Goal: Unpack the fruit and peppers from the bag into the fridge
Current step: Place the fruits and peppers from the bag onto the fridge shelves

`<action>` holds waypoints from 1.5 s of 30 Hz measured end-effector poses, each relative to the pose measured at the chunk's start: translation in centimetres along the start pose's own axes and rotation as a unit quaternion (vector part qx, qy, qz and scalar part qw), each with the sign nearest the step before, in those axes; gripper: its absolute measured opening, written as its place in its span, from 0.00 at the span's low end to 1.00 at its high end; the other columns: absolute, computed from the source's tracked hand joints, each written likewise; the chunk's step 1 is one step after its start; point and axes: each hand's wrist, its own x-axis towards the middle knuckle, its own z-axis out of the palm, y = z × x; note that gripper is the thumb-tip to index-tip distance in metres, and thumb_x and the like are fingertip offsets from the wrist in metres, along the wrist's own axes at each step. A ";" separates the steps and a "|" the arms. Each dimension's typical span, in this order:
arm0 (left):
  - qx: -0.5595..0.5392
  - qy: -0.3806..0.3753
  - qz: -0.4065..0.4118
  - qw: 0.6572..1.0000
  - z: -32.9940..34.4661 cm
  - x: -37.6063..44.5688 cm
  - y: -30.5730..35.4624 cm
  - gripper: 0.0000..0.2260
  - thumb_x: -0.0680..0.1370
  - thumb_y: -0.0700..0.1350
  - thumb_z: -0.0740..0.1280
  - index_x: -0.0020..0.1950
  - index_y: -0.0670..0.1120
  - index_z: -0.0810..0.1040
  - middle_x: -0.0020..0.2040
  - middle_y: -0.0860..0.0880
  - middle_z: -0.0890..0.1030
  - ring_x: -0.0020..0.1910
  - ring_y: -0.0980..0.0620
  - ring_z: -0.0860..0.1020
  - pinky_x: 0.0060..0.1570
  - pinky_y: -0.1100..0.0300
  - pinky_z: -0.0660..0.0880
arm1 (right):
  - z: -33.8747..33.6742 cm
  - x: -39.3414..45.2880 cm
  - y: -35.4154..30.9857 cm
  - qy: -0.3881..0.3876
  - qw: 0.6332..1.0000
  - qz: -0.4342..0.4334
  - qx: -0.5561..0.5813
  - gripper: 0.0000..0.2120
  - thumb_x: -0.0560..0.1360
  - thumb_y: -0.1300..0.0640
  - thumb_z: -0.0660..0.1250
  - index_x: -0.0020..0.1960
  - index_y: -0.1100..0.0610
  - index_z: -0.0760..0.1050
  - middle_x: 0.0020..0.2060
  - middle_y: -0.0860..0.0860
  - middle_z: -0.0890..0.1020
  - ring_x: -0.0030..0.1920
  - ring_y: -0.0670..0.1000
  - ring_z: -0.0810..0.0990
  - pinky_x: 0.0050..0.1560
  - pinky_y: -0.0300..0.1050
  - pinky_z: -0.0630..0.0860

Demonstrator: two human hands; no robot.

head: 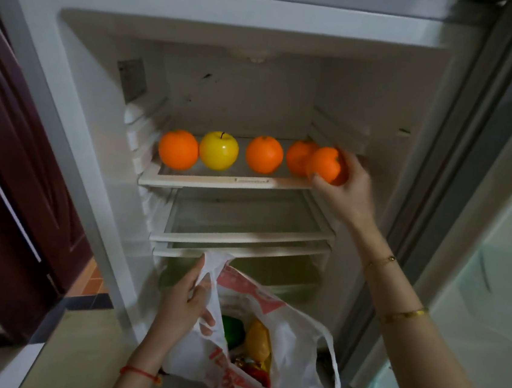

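Orange [324, 163] gripped by right hand [342, 187] at top shelf [218, 181].

The top shelf [218, 181] of the open fridge, a white-framed glass one, carries a row of fruit. From the left: an orange [178, 149], a yellow apple [218, 151] just beside it, perhaps touching, then a second orange [264, 154] a little apart, then a third orange [297, 157] at the right end, partly hidden. Below it two more shelves [243, 240] sit close together, nothing visible on them.
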 end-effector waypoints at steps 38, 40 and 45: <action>-0.008 0.017 0.012 1.000 -2.0 0.2 -0.8 0.27 0.82 0.41 0.59 0.76 0.60 0.55 0.52 0.53 0.80 0.33 0.45 0.83 0.31 0.50 0.82 | 5.3 -5.5 1.0 -0.061 0.998 -0.031 0.010 0.08 0.77 0.54 0.68 0.42 0.58 0.77 0.35 0.50 0.80 0.36 0.45 0.78 0.37 0.41 0.74; -0.002 0.018 0.015 1.000 -2.1 -0.3 -1.0 0.26 0.82 0.42 0.59 0.76 0.60 0.55 0.56 0.50 0.79 0.33 0.45 0.83 0.31 0.50 0.82 | 6.8 -8.8 2.1 -0.207 0.978 -0.012 -0.023 0.07 0.77 0.56 0.69 0.41 0.56 0.80 0.34 0.47 0.82 0.34 0.41 0.78 0.37 0.35 0.73; 0.008 0.024 0.016 1.000 -2.4 -1.7 -1.1 0.26 0.82 0.41 0.58 0.77 0.59 0.55 0.54 0.50 0.79 0.32 0.45 0.84 0.30 0.52 0.82 | 11.0 -15.9 7.8 -0.429 0.891 0.020 -0.150 0.05 0.76 0.54 0.68 0.49 0.53 0.80 0.50 0.48 0.84 0.47 0.43 0.81 0.52 0.40 0.79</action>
